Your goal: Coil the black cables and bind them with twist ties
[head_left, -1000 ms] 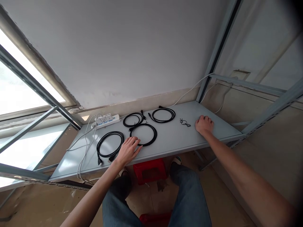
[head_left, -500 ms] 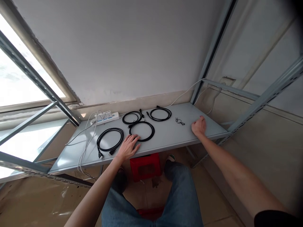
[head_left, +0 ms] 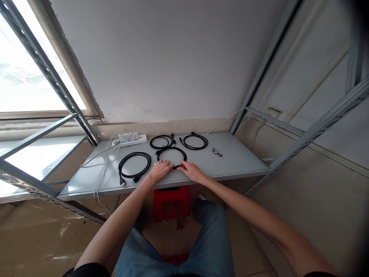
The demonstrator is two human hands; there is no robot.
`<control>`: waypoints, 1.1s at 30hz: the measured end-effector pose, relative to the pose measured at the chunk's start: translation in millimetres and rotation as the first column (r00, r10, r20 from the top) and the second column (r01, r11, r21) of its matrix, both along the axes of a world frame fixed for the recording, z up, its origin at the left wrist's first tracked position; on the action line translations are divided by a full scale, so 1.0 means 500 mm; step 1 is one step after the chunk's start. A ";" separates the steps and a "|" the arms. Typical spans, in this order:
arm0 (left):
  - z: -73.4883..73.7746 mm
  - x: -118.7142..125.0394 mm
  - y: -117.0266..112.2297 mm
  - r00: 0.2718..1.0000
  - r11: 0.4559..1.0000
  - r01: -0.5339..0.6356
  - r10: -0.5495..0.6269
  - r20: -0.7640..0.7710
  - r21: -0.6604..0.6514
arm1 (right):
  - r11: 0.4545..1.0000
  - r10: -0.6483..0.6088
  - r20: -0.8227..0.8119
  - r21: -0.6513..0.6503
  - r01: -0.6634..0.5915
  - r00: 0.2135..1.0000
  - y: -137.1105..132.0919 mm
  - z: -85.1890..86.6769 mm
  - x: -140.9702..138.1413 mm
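Two bare hands are working at one round coil of glossy black cable (head_left: 185, 154), which is lying near the front edge of a pale grey metal shelf (head_left: 236, 156). The left hand (head_left: 161, 170) is resting palm-down at the coil's near left side, its fingers loosely extended; whether they are gripping the cable, one cannot tell. The right hand (head_left: 190, 171) is curling inward, its fingertips meeting the coil's near edge; how firmly they are closing on it, one cannot tell.

A long white plastic power strip (head_left: 143, 139) is sitting at the back left, and its sockets are holding at least two blocky white adapters (head_left: 135, 135). White leads (head_left: 105, 169) are running from that end across the shelf and drooping over its front.

The shelf is carrying four black coils, counting the one at the hands: a second coil (head_left: 150, 161) is lying to its left, a third coil (head_left: 173, 140) just behind it, and a fourth coil (head_left: 206, 142) at the back right. One small tangle of thin black ties (head_left: 217, 152) is lying farther right. Beneath the shelf, one red plastic stool (head_left: 171, 204) is standing on the floor.
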State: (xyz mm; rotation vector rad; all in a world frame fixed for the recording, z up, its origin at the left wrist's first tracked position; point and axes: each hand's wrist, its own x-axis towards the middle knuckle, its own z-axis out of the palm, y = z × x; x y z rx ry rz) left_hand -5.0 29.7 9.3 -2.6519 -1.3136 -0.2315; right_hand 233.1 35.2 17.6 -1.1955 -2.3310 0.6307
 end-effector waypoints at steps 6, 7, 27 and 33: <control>-0.022 -0.006 0.023 0.978 0.987 -0.158 0.154 0.139 0.013 | 0.979 -0.038 0.037 0.201 0.030 0.999 0.045 -0.023 -0.055; -0.025 -0.008 0.024 0.971 0.985 -0.173 0.170 0.167 0.007 | 0.978 -0.028 0.042 0.207 0.019 0.999 0.051 -0.030 -0.055; -0.033 -0.007 0.025 0.940 0.983 -0.169 0.183 0.288 -0.073 | 0.928 -0.355 -0.070 -0.149 0.342 0.932 0.037 -0.028 -0.102; -0.027 -0.006 0.022 0.944 0.983 -0.162 0.179 0.277 -0.081 | 0.822 -0.421 -0.008 -0.426 0.378 0.907 0.043 0.019 -0.117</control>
